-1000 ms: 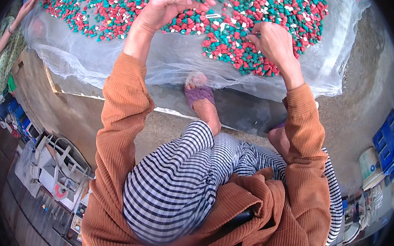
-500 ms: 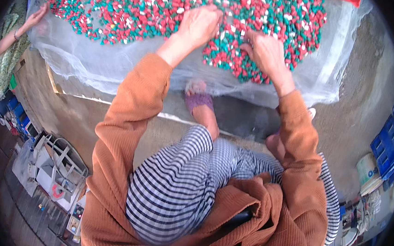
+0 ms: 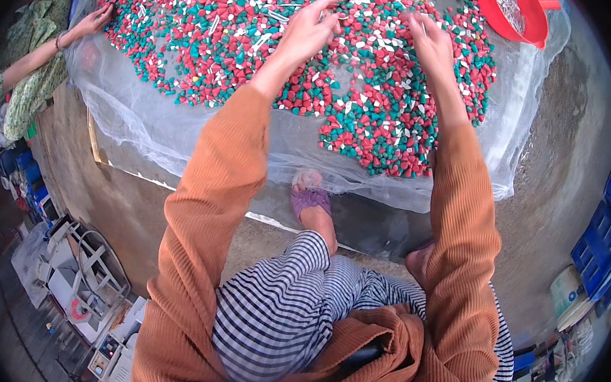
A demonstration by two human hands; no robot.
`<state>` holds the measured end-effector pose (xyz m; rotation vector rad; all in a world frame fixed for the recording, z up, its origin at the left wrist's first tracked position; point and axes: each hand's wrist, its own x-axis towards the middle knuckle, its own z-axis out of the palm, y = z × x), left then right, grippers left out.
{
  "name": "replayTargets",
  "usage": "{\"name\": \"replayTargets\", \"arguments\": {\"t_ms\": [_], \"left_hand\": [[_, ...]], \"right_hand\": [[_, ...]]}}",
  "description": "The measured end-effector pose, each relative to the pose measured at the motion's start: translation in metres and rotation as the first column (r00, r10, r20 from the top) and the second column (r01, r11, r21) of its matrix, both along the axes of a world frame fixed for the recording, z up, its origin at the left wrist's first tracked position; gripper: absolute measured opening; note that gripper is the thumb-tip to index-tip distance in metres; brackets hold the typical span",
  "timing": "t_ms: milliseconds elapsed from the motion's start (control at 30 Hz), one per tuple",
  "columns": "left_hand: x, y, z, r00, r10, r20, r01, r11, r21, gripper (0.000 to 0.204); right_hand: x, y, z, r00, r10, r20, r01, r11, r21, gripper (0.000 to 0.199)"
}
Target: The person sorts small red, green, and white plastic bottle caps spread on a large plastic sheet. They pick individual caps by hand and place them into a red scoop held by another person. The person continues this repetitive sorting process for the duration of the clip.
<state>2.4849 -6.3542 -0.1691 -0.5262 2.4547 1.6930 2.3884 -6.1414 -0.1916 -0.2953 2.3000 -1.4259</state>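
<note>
Small red, green and white plastic-looking pieces (image 3: 243, 71) lie spread across a translucent sheet (image 3: 150, 118) in front of me. My left hand (image 3: 309, 32) is over the middle of the spread, its fingers stretched out and apart, with nothing visible in them. To its right, my right hand (image 3: 433, 44) hovers over the pieces, somewhat blurred, fingers reaching forward and slightly apart. Nothing shows in that hand either. Long white strips (image 3: 261, 42) lie among the pieces, several of them left of my left hand.
A red handled pan (image 3: 536, 31) holding white strips stands at the far right of the sheet. At the far left, a co-worker's hand (image 3: 95, 22) touches the spread's edge. Blue crates (image 3: 596, 235) stand at right, a white metal frame (image 3: 91, 275) at lower left. My foot in a purple slipper (image 3: 310, 200) is near the sheet's edge.
Both my hands have moved farther forward over the pieces, and my left fingers have opened out. The view has tilted up, bringing in more of the red pan and the co-worker's hands.
</note>
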Motion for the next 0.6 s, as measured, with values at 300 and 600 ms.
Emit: {"name": "replayTargets", "arguments": {"t_ms": [300,600], "left_hand": [[0.037,0.039,0.027,0.617,-0.668,0.416,0.781,0.585,-0.219,0.054],[0.014,-0.014,0.014,0.969,-0.233,-0.081,0.144,0.803,-0.579,0.027]], "right_hand": [[0.015,0.036,0.023,0.657,0.752,0.044,-0.734,0.626,0.265,0.029],[0.021,0.037,0.023,0.921,0.318,-0.226,-0.26,0.932,0.252,0.027]]}}
